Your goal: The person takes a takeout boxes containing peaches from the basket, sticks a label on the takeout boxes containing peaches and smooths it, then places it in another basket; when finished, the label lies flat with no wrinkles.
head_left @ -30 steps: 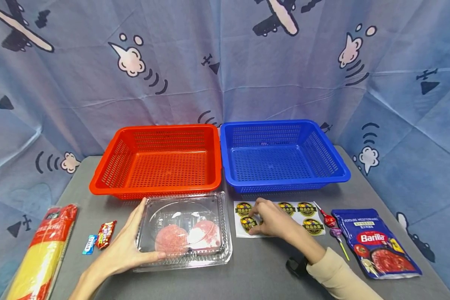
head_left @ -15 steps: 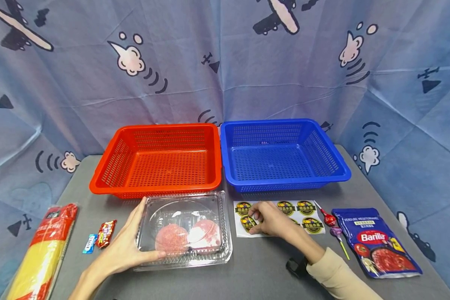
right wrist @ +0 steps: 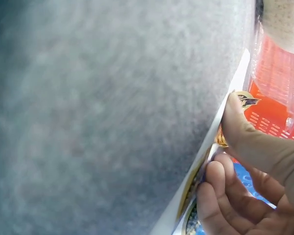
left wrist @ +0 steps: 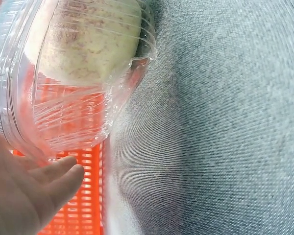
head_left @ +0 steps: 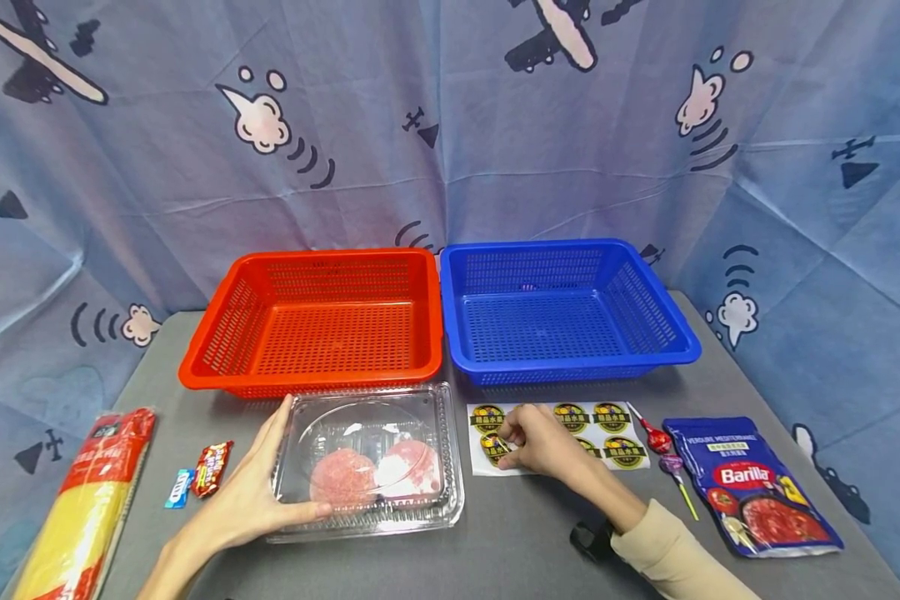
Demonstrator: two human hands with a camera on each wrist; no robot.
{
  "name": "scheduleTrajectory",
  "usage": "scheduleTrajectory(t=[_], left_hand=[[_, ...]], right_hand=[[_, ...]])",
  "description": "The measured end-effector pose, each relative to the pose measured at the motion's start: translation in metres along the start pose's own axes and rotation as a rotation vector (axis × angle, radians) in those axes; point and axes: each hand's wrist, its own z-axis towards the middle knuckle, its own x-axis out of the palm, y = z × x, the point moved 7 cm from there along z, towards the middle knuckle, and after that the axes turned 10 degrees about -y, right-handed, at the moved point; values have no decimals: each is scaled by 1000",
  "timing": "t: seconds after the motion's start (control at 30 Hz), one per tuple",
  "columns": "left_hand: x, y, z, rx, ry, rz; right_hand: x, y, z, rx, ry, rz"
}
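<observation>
Right hand: the right hand point(head_left: 540, 442) rests on the sticker sheet point(head_left: 558, 437), fingers curled over its left half.
Right fingers: in the right wrist view the thumb and a fingertip point(right wrist: 235, 117) pinch the edge of a round black-and-yellow sticker point(right wrist: 245, 100) that is lifted off the white backing; the other fingers lie curled just beside the sheet's edge.
Sticker sheet: flat on the grey table point(head_left: 525, 533), in front of the blue basket point(head_left: 566, 310), between the clear box and the lollipops point(head_left: 663, 454).
Left hand: the left hand point(head_left: 247, 492) lies against the left side of the clear plastic clamshell box point(head_left: 371, 458), fingers straight along its wall and thumb along the near edge; nothing is gripped.
Clamshell box: closed, on the table just in front of the red basket point(head_left: 318, 321), with two round pinkish pieces inside.
Left wrist view: fingertips point(left wrist: 63, 171) touch the box's ribbed wall, the red basket behind.
Left of the box: two small wrapped candies point(head_left: 198, 475) and a long noodle packet point(head_left: 82, 508).
Far right: a blue Barilla pouch point(head_left: 753, 487), well apart from both hands.
</observation>
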Motion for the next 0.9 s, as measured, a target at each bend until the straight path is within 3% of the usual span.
scheduleTrajectory(t=[0.53,0.9], left_hand=[[0,-1,1,14,-12,5],[0,-1,-1,-2,1,0]], right_hand=[[4,0,0,43,81,51],[3,-4,3,77,51,63]])
